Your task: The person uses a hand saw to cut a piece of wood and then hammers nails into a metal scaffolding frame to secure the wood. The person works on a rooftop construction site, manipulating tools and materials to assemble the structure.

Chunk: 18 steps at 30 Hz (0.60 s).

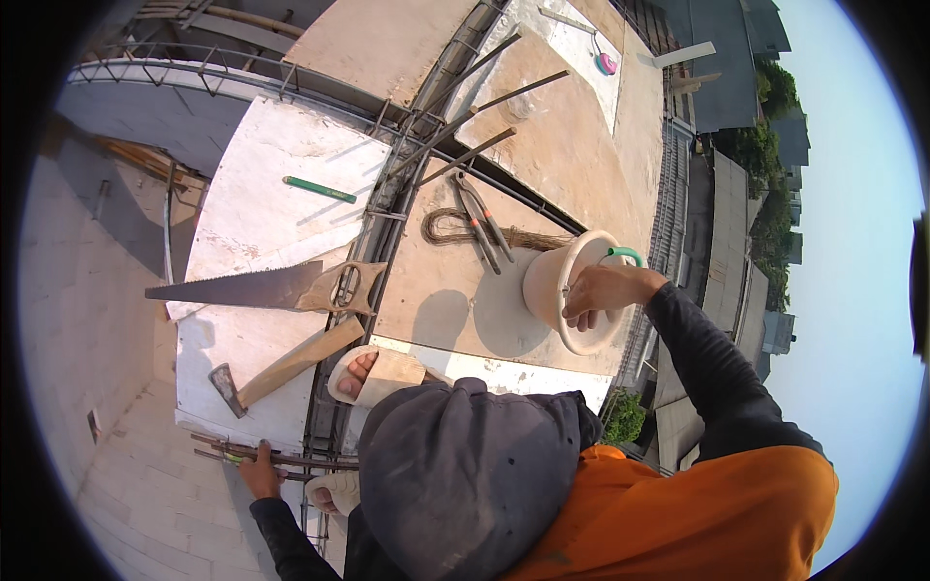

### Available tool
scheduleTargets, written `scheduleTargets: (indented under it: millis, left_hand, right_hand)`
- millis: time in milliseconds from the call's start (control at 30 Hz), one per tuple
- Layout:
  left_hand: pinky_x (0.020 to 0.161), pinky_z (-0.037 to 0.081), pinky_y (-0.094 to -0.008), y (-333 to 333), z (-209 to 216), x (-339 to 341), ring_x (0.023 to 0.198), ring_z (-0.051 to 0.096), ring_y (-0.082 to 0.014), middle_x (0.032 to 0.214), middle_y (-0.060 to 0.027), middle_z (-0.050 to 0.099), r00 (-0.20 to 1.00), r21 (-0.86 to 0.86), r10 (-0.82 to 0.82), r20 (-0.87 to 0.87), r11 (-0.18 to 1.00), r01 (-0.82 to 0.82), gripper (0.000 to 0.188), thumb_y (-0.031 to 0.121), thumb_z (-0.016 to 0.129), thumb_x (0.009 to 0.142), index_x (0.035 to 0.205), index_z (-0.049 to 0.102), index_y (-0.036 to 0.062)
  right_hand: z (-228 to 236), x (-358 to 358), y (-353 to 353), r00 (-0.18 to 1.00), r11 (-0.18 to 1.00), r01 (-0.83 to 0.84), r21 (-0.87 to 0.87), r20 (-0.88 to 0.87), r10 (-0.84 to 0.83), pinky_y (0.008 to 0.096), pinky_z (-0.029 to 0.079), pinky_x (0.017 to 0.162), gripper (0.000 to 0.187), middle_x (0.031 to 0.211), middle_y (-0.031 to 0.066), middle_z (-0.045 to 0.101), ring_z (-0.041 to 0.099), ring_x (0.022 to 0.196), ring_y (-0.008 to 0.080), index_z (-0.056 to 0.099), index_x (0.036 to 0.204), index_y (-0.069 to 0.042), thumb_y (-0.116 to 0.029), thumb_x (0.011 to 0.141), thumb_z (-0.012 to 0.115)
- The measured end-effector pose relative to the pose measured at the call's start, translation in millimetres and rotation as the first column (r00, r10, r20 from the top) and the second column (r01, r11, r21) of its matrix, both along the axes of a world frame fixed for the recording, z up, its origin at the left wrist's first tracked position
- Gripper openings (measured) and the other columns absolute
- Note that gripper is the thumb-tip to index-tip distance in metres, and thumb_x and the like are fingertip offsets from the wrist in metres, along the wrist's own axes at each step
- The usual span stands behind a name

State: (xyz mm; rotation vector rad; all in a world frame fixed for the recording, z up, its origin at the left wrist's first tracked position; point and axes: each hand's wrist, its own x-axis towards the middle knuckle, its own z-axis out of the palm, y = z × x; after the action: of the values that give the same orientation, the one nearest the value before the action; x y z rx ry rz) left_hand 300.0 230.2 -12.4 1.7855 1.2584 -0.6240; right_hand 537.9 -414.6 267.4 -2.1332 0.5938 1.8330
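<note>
My left hand (pixel 260 474), at the lower left, is closed round thin steel rods (pixel 232 449) at the edge of the boards. On the right, my right hand (pixel 608 292) reaches over the mouth of a pale bucket (pixel 544 292) with a green handle grip (pixel 626 255). Its fingers are curled close to the rim; what they hold, if anything, is too small to make out. Left of the bucket lie pincers (pixel 480 223) with worn orange-marked handles, across a bundle of tie wire (pixel 446 227). The inside of the bucket is mostly hidden.
A handsaw (pixel 242 289), a hammer (pixel 291 368) and a green pencil-like stick (pixel 320 189) lie on the white boards at left. Rebar (pixel 475 155) juts up from a steel-lined channel between boards. A pink reel (pixel 605 64) lies far off. The boards drop off at left and right.
</note>
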Motion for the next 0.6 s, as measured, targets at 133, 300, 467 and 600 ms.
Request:
scheduleTargets:
  millis: [133,300,467,600]
  left_hand:
    - [0.034,0.046,-0.0322,-9,19,7,0.042,0.063,-0.0228,0.075,-0.0153,0.067,1.0,-0.073,0.012,0.003,0.997,-0.012,0.043,0.031,0.075,0.092,0.093,0.06,-0.0094]
    - [0.06,0.058,-0.0419,-2,22,26,0.059,0.073,-0.0332,0.076,-0.0241,0.072,0.973,0.08,-0.216,-0.079,0.972,0.222,0.053,0.04,0.075,0.091,0.092,0.065,-0.0123]
    - [0.071,0.062,-0.0412,-12,28,26,0.065,0.077,-0.0311,0.082,-0.0247,0.076,0.994,0.003,-0.083,-0.065,0.997,0.083,0.056,0.043,0.073,0.092,0.102,0.072,-0.0125]
    - [0.057,0.058,-0.0373,-13,50,16,0.057,0.074,-0.0268,0.078,-0.0204,0.073,0.995,0.014,-0.054,-0.089,0.998,0.055,0.057,0.039,0.075,0.092,0.103,0.066,-0.0157]
  right_hand:
    - [-51,123,-16,0.61,0.952,0.215,0.218,0.731,-0.306,0.0334,0.059,0.069,0.041,0.101,0.0096,0.075,0.071,0.084,0.0169,0.067,0.133,-0.006,-0.034,0.104,0.063]
    - [-235,213,-184,0.426,0.935,0.354,0.015,0.887,-0.175,0.0488,0.056,0.075,0.067,0.127,0.0154,0.063,0.065,0.105,0.0271,0.043,0.154,-0.017,-0.049,0.099,0.065]
    - [-258,268,-251,0.464,0.85,0.481,0.213,0.761,-0.453,0.0421,0.047,0.062,0.07,0.106,0.0087,0.061,0.056,0.082,0.0195,0.042,0.156,-0.023,-0.055,0.098,0.065]
    - [-282,257,-203,0.407,0.883,0.45,0.129,0.851,-0.331,0.0297,0.047,0.054,0.038,0.088,0.0033,0.067,0.06,0.068,0.0125,0.063,0.114,-0.013,-0.048,0.099,0.067]
